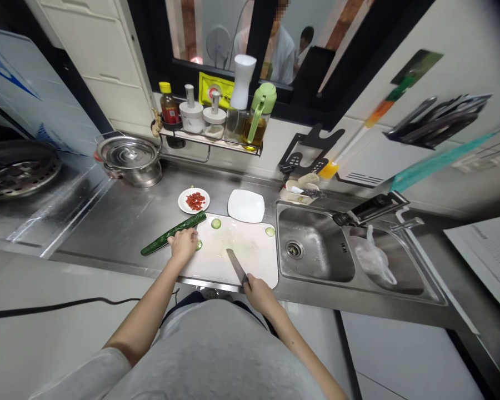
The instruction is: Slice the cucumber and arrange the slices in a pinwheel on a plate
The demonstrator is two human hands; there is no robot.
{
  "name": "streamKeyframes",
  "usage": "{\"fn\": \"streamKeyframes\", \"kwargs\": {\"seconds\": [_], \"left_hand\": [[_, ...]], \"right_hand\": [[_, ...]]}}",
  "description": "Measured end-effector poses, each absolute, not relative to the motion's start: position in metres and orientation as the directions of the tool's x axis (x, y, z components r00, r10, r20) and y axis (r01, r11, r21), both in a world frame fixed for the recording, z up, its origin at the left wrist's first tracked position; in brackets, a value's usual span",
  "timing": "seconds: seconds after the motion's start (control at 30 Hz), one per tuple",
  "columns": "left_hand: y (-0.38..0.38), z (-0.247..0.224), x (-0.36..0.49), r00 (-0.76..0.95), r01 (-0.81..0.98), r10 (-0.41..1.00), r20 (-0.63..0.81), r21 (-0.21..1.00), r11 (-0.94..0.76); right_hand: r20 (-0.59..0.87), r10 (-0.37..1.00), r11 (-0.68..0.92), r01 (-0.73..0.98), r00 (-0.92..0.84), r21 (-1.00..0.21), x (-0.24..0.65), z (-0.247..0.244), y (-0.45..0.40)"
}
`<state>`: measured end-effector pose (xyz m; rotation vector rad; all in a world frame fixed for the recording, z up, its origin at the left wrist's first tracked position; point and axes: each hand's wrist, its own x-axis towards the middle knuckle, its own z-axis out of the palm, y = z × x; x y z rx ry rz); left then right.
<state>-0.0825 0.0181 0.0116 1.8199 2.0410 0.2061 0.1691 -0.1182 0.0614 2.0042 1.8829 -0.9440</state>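
A long dark green cucumber (160,242) lies slanted across the steel counter, its far end over the left edge of the white cutting board (220,266). My left hand (183,245) is closed at the cucumber's middle, fingers curled against its near side. Beside that hand, a cucumber slice (199,244) shows partly. My right hand (258,293) grips a kitchen knife (236,265) by its handle, the blade pointing away and left above the board. Another pale green slice (216,223) rests near the board's far edge, and a cut end piece (270,231) sits at its far right corner.
Behind the board are a plate of chopped red pieces (195,201) and a white square plate (245,206). A double sink (316,266) adjoins on the right, with a plastic bag (373,258). A lidded steel pot (131,158) stands left; a seasoning rack (210,139) hangs behind.
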Motion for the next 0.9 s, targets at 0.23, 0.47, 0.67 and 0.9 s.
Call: {"fn": "streamKeyframes", "kwargs": {"seconds": [0.23, 0.47, 0.67, 0.9], "left_hand": [[0.052, 0.016, -0.040, 0.045, 0.921, 0.986, -0.163, 0.388, 0.022], [0.074, 0.008, -0.013, 0.107, 0.953, 0.976, -0.190, 0.299, -0.046], [0.076, 0.007, -0.011, 0.118, 0.952, 0.976, -0.182, 0.301, -0.059], [0.073, 0.014, -0.008, 0.100, 0.946, 0.987, -0.122, 0.320, -0.057]], "right_hand": [[-0.586, 0.811, -0.173, 0.954, -0.004, -0.246, 0.175, 0.063, -0.118], [-0.592, 0.806, -0.207, 0.945, 0.016, -0.255, 0.179, 0.066, -0.122], [-0.610, 0.791, -0.232, 0.941, 0.036, -0.245, 0.181, 0.070, -0.123], [-0.603, 0.797, -0.240, 0.936, 0.038, -0.258, 0.183, 0.067, -0.125]]}}
